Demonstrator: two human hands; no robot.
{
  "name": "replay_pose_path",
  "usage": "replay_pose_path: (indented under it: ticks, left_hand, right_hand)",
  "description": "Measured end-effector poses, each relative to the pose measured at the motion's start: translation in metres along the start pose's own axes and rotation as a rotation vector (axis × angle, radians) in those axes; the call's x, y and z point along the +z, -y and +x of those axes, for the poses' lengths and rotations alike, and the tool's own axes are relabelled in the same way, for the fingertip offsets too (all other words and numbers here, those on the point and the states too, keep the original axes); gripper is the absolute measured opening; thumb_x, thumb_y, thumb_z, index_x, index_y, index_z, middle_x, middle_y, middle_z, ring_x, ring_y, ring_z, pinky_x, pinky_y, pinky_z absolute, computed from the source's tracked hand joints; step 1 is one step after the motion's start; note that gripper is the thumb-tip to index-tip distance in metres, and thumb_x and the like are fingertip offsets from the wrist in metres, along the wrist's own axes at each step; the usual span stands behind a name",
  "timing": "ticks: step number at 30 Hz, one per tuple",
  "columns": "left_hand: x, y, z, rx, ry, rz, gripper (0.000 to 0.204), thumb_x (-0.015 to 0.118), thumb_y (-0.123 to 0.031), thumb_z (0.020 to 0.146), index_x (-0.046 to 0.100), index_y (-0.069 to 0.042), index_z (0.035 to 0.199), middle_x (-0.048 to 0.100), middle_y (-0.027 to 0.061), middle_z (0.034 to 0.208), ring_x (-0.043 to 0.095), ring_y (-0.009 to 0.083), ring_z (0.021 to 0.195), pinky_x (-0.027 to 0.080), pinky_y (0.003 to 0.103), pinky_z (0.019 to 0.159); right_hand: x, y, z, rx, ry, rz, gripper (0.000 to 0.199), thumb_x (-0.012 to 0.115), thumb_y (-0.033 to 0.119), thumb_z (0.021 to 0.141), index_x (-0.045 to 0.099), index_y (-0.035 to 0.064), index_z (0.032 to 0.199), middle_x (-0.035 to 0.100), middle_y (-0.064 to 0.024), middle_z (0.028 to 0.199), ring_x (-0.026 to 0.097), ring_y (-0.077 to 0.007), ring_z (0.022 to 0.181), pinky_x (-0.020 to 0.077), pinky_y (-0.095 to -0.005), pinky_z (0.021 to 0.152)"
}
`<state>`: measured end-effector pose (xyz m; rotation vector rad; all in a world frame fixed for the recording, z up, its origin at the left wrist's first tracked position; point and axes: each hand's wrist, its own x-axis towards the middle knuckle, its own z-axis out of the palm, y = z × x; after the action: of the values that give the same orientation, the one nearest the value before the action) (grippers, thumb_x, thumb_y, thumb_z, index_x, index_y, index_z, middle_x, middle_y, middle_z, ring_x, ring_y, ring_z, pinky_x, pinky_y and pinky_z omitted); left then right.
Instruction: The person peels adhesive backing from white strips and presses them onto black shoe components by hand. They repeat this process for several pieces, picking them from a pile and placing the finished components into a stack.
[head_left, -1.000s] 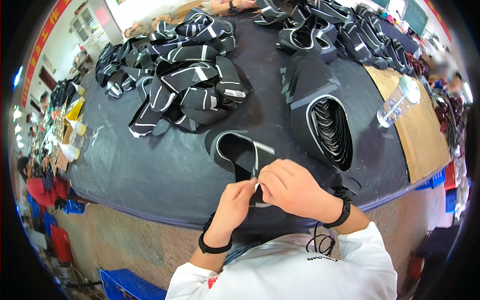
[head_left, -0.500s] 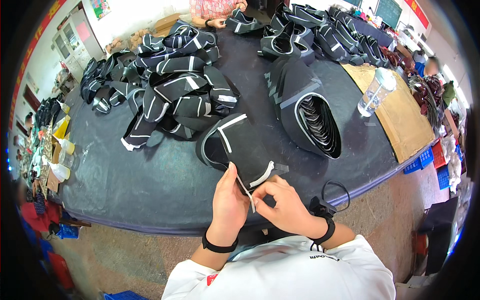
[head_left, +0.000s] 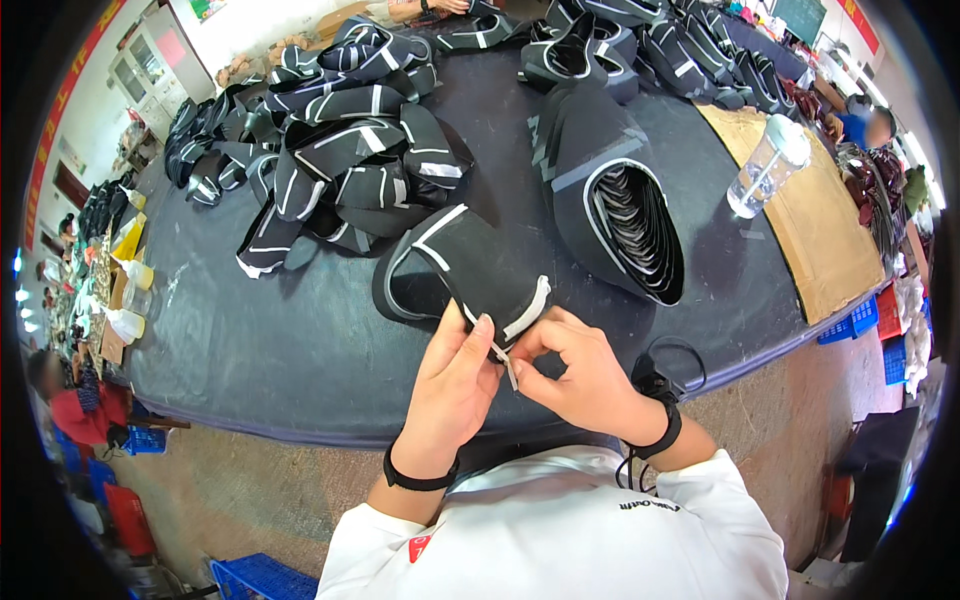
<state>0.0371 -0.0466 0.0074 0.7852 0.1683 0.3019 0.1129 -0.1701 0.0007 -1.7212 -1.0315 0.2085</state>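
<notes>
Black shoe upper (head_left: 482, 255), now turned broad side up mid-frame, bares its edge: left hand (head_left: 448, 385) clamps it, right hand (head_left: 580, 380) pinches white strip (head_left: 514, 374).

black-lettered white shirt (head_left: 560, 545), yellow-lettered red banner (head_left: 50, 128)

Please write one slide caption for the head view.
Left hand holds a black shoe upper while right hand pinches a white strip at its edge.

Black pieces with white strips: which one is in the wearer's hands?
The piece reaching lowest in the picture, past the heap and nested stack: only it is held by the left hand, the right hand pinching a thin strip.
</notes>
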Motion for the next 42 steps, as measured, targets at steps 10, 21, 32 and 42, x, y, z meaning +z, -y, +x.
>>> replay_pose_path:
  ticks: [10, 21, 32, 42]
  left_hand:
    - [-0.018, 0.029, 0.01, 0.196, -0.251, 0.313, 0.026, 0.045, -0.023, 0.099, 0.059, -0.004, 0.089, 0.053, -0.0053, 0.07, 0.039, -0.0006, 0.055, 0.029, 0.019, 0.046]
    - [-0.024, 0.02, 0.006, 0.358, -0.377, 0.513, 0.032, 0.046, -0.023, 0.099, 0.055, -0.005, 0.074, 0.048, -0.0065, 0.065, 0.036, -0.0008, 0.056, 0.026, 0.017, 0.047]
    - [-0.032, 0.031, -0.019, 0.29, -0.241, 0.613, 0.03, 0.048, -0.022, 0.098, 0.063, 0.005, 0.097, 0.048, -0.0075, 0.067, 0.034, 0.0003, 0.06, 0.026, 0.017, 0.052]
    - [-0.038, 0.027, -0.023, 0.243, -0.202, 0.626, 0.03, 0.048, -0.018, 0.098, 0.061, 0.006, 0.11, 0.056, -0.0051, 0.077, 0.038, 0.0006, 0.068, 0.029, 0.016, 0.059]
  right_hand:
    - [0.006, -0.006, 0.003, -0.083, 0.008, -0.058, 0.008, 0.066, 0.005, 0.073, 0.059, 0.0042, 0.076, 0.061, -0.0045, 0.072, 0.057, -0.023, 0.077, 0.0466, -0.0339, 0.068]
    - [-0.004, -0.016, -0.013, -0.036, 0.287, -0.047, 0.007, 0.057, 0.007, 0.082, 0.058, 0.0004, 0.084, 0.061, -0.0128, 0.074, 0.062, -0.0287, 0.065, 0.0499, -0.037, 0.059]
    - [0.006, -0.139, -0.203, 0.28, 0.906, -0.336, 0.045, 0.054, 0.04, 0.087, 0.055, -0.0008, 0.105, 0.058, -0.0243, 0.103, 0.059, -0.0402, 0.092, 0.0496, -0.048, 0.074]
    - [-0.008, -0.105, -0.181, 1.082, 0.88, -0.137, 0.078, 0.061, 0.058, 0.076, 0.044, 0.005, 0.13, 0.042, -0.0251, 0.127, 0.032, -0.0421, 0.125, 0.0275, -0.0433, 0.106]
